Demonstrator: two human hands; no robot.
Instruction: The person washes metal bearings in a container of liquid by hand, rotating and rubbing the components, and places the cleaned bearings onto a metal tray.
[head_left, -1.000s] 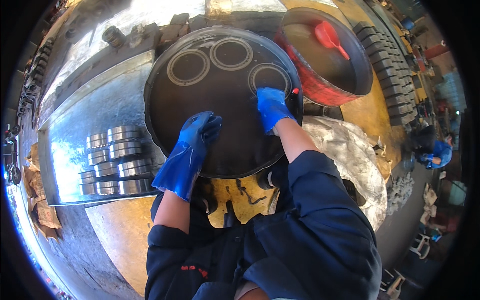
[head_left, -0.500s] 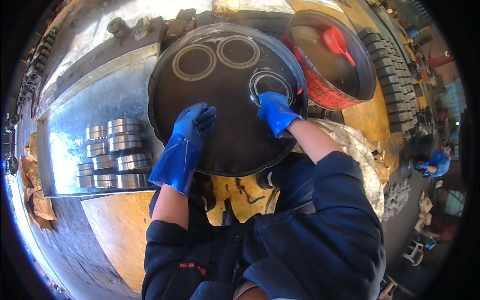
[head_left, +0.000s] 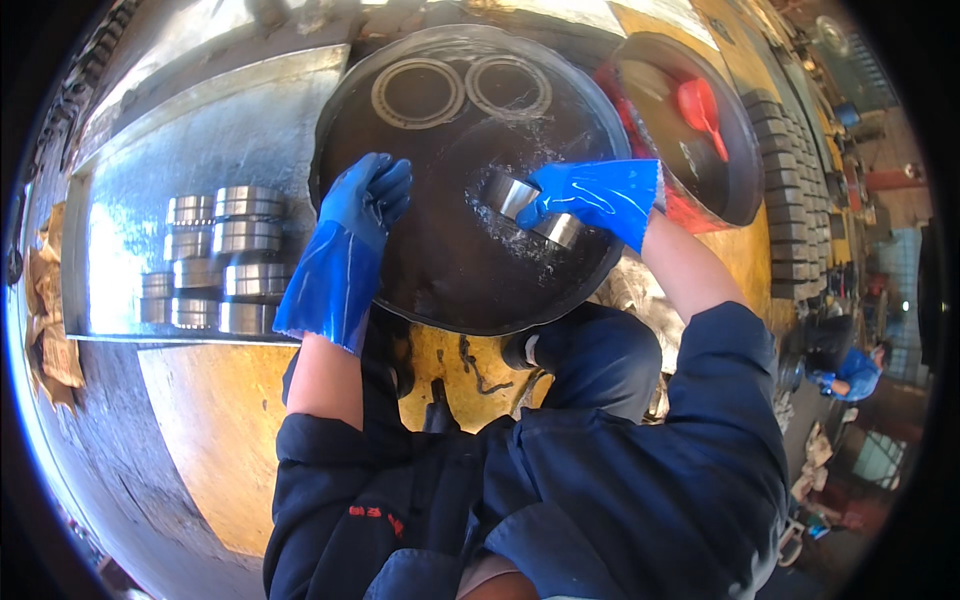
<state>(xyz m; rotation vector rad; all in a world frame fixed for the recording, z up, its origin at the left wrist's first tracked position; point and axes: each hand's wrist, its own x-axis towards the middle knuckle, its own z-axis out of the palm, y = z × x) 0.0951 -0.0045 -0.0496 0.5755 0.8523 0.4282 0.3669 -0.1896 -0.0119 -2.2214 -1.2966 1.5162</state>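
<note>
Currently, the right hand (head_left: 560,192), in a long blue rubber glove, has its grip clamped on a bright silver metal ring (head_left: 562,231). The ring is tilted, its polished side wall exposed, within the right half of a large round dark metal basin (head_left: 440,45). Ripples and bright flecks mark the dark liquid around the ring; how much of the ring is immersed cannot be determined.

The left hand (head_left: 366,192), gloved identically, is positioned over the basin near its left edge. Its fingers bend toward the palm; whether this grip is fully together cannot be determined.

Two flat-faced rings (head_left: 415,123) lie side by side in the liquid near the basin's far edge.

Left of the basin, a shallow rectangular sheet-metal tray (head_left: 130,180) carries stacked silver metal rings (head_left: 248,238) near its near edge. Right of the basin stands a red round drum (head_left: 690,212) containing murky liquid and a red plastic scoop (head_left: 697,103), which lies toward the drum's far edge.
</note>
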